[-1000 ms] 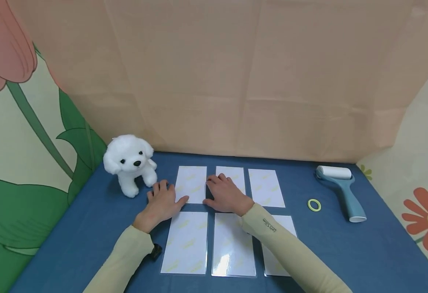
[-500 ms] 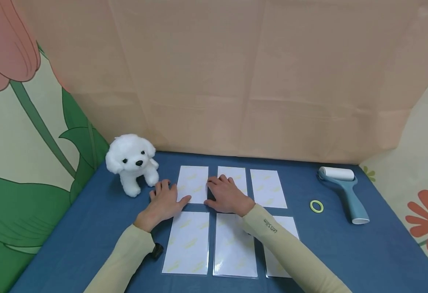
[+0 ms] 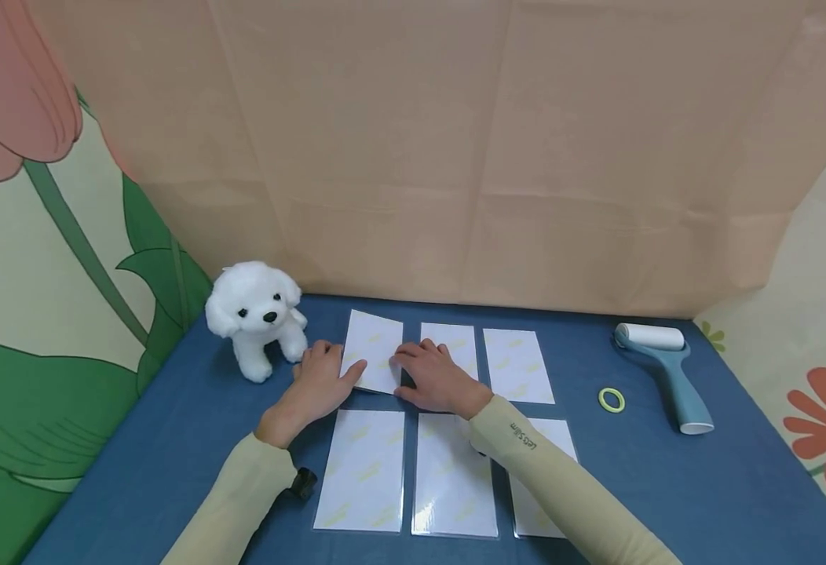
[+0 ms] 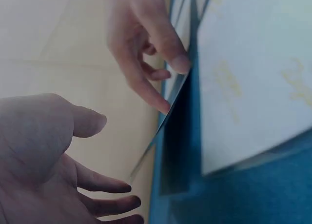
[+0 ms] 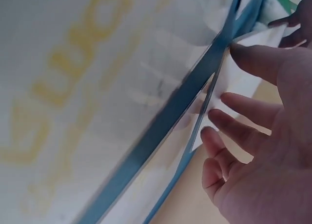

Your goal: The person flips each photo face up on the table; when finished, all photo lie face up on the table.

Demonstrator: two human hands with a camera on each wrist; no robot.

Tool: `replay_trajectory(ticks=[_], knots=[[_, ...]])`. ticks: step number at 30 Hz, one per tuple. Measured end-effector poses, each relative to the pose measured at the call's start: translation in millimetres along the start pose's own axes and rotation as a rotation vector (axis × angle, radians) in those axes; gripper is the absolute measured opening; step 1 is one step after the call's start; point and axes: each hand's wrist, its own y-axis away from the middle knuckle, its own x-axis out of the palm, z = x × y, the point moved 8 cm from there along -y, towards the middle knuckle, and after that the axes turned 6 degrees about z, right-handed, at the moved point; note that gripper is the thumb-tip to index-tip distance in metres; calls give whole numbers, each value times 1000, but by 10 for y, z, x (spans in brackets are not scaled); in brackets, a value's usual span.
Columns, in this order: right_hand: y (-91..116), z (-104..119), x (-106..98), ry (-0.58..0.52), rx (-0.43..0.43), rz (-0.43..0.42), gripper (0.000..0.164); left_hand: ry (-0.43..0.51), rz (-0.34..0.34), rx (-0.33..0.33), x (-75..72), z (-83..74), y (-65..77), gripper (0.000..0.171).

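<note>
In the head view, a white card (image 3: 373, 345) with faint yellow marks is at the back left of two rows of similar cards. Its left side is tilted up off the blue cloth. My left hand (image 3: 312, 390) is at the raised left edge, thumb over the card's face. The left wrist view shows those fingers loosely extended, a fingertip right at the card's edge (image 4: 151, 145). My right hand (image 3: 441, 380) rests along the card's right side. In the right wrist view, its thumb and spread fingertips (image 5: 213, 115) meet that edge.
Several other white cards (image 3: 363, 475) lie flat in front and to the right. A white plush dog (image 3: 250, 314) sits at the left. On the right are a yellow-green ring (image 3: 620, 400) and a blue-handled roller (image 3: 677, 380). A brown sheet (image 3: 484, 173) hangs behind.
The back-left card lay flat before; its left side has now come up. My left fingers have shifted slightly inward at its edge. The right hand has hardly moved.
</note>
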Motion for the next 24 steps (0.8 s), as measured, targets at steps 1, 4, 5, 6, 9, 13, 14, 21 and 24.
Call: replay_trajectory(ticks=[1, 4, 5, 6, 9, 13, 14, 21, 24], knots=[[-9, 1, 0, -30, -1, 1, 49, 8, -12, 18, -26, -27, 8, 63], [-41, -1, -10, -156, 3, 2, 48, 73, -38, 81, -90, -111, 26, 61], [-51, 0, -24, -212, 7, -1, 47, 107, -41, 101, -102, -136, 30, 60], [-60, -2, -41, -270, 10, -8, 46, 146, -42, 122, -111, -162, 34, 59], [-64, -16, -103, -455, 51, -14, 45, 278, -28, 179, -106, -245, 40, 57], [-21, -55, -156, -650, 144, 6, 55, 393, 2, 241, -50, -353, 36, 61], [-10, -66, -167, -681, 161, 11, 58, 409, 12, 254, -29, -375, 33, 63], [32, -132, -205, -835, 191, 16, 68, 427, 103, 313, 185, -454, 2, 74], [45, -166, -212, -859, 199, 17, 69, 401, 127, 322, 261, -456, -6, 75]])
